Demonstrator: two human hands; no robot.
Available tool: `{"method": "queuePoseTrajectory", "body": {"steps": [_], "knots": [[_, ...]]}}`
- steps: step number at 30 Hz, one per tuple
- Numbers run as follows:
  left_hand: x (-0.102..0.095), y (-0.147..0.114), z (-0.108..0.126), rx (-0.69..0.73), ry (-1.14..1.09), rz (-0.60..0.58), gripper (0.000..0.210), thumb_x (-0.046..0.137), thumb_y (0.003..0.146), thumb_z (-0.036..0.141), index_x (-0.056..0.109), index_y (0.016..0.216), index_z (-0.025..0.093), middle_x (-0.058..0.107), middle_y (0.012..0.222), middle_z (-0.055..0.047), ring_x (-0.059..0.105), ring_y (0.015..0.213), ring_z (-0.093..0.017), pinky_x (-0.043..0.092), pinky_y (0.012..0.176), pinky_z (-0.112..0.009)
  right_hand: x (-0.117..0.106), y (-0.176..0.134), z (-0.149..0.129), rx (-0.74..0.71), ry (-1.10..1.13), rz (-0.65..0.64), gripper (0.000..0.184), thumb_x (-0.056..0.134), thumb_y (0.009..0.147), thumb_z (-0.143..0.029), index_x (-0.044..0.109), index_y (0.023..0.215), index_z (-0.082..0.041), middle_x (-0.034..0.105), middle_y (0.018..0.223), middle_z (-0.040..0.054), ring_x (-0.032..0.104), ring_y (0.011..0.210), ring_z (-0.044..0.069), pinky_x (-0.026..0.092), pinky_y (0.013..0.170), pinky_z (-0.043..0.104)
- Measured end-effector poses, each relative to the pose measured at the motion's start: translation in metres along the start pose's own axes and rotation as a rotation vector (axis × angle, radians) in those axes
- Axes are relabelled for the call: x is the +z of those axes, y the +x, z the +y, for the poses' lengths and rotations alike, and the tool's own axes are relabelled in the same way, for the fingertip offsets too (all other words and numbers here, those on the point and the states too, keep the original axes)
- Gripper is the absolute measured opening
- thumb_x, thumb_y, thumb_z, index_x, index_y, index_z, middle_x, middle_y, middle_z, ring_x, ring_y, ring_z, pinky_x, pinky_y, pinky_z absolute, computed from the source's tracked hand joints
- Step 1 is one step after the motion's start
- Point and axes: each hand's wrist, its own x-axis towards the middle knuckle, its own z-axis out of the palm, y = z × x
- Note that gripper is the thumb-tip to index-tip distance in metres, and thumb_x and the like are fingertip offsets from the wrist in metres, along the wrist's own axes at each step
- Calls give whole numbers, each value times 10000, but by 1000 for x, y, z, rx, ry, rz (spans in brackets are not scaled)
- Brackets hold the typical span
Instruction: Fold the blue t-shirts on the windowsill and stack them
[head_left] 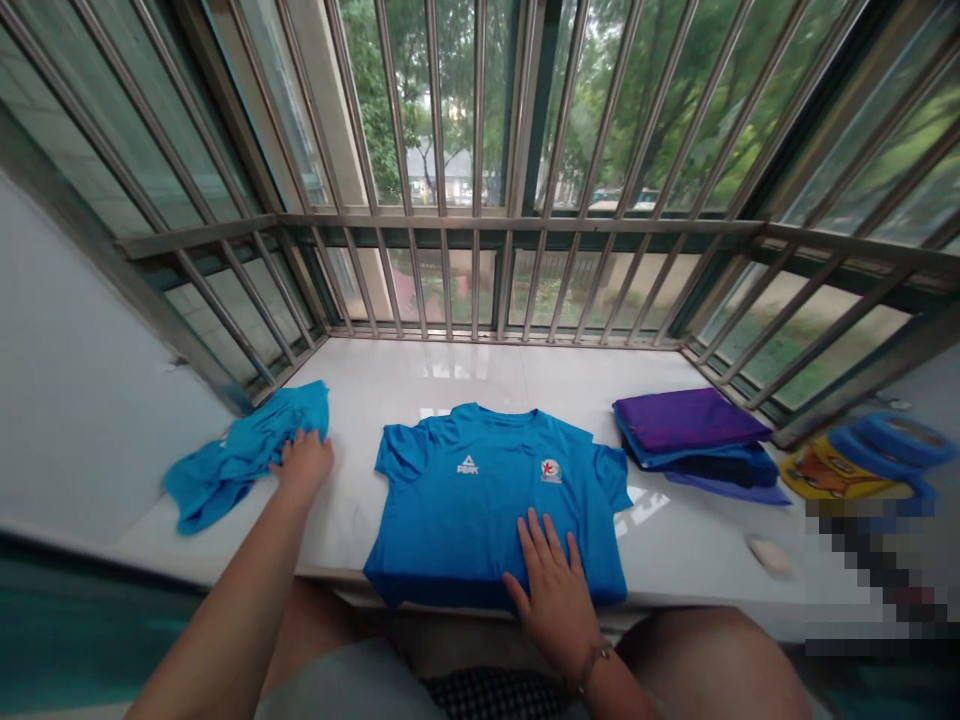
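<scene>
A blue sports T-shirt (480, 490) lies spread front-up on the white window sill (465, 375), its lower part folded under near the front edge. My right hand (551, 590) rests flat on its lower right part, fingers apart. Further left, my left hand (304, 462) presses on the edge of a crumpled turquoise garment (240, 455) lying at the sill's left end; whether the fingers grip the cloth cannot be told.
A stack of folded purple and blue clothes (694, 440) lies on the right of the sill. Beyond it sit a yellow printed item (832, 475) and blue rings (900, 440). Metal window bars (480, 260) close off the far side. My knees are below the front edge.
</scene>
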Motion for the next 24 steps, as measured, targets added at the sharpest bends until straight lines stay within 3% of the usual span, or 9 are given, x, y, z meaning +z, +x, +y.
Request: {"method": "queuePoseTrajectory", "body": {"steps": [2, 4, 7, 10, 13, 17, 21, 24], "knots": [[0, -13, 24, 89, -62, 20, 632, 247, 1106, 345, 549, 1566, 33, 376, 1737, -265, 382, 1603, -417, 364, 1269, -643, 6, -5, -13, 30, 10, 15, 765, 459, 1084, -601, 345, 1739, -222, 194, 1801, 111, 177, 1677, 395, 182, 1319, 697], [5, -36, 60, 319, -138, -10, 604, 265, 1113, 341, 545, 1586, 91, 373, 1759, -196, 346, 1635, -334, 344, 1308, -558, 9, -7, -22, 55, 16, 24, 778, 479, 1076, -608, 369, 1730, -202, 194, 1798, 127, 187, 1672, 415, 190, 1313, 709], [18, -74, 108, 587, -214, -86, 576, 294, 1133, 409, 521, 1624, 213, 377, 1771, -117, 344, 1641, -307, 335, 1307, -592, -1, -2, -15, 42, 54, 31, 693, 445, 1097, -585, 478, 1679, -211, 341, 1761, 131, 340, 1623, 406, 295, 1293, 680], [30, -100, 127, 622, -169, -115, 591, 338, 1133, 459, 480, 1660, 230, 384, 1765, -119, 355, 1634, -333, 308, 1307, -638, -28, 19, 21, 10, 106, 145, 585, 361, 1137, -474, 589, 1591, -185, 533, 1653, 143, 519, 1515, 336, 419, 1264, 562], [35, -111, 115, 547, -96, -82, 619, 365, 1124, 478, 463, 1676, 216, 376, 1765, -133, 342, 1640, -343, 292, 1317, -622, -57, 47, 74, 86, 18, 254, 552, 337, 1130, -351, 624, 1533, -107, 575, 1606, 184, 530, 1497, 323, 389, 1289, 528], [35, -108, 71, 460, -68, -54, 647, 377, 1104, 492, 459, 1683, 215, 389, 1758, -140, 354, 1633, -352, 302, 1312, -615, -78, 69, 132, 341, -167, 67, 544, 359, 1088, -224, 577, 1563, -72, 525, 1651, 187, 492, 1521, 335, 390, 1271, 514], [27, -98, 29, 316, -30, -95, 683, 360, 1086, 527, 456, 1685, 214, 363, 1774, -125, 327, 1632, -411, 317, 1277, -685, -82, 67, 150, 397, -228, -39, 524, 417, 1113, -339, 580, 1559, -117, 510, 1661, 180, 530, 1471, 342, 462, 1195, 482], [16, -89, 25, 224, 7, -138, 685, 337, 1086, 552, 511, 1644, 195, 408, 1751, -148, 367, 1596, -456, 333, 1240, -734, -85, 66, 145, 472, -231, -20, 499, 398, 1122, -399, 641, 1466, -131, 605, 1532, 218, 626, 1318, 370, 543, 1045, 489]]}}
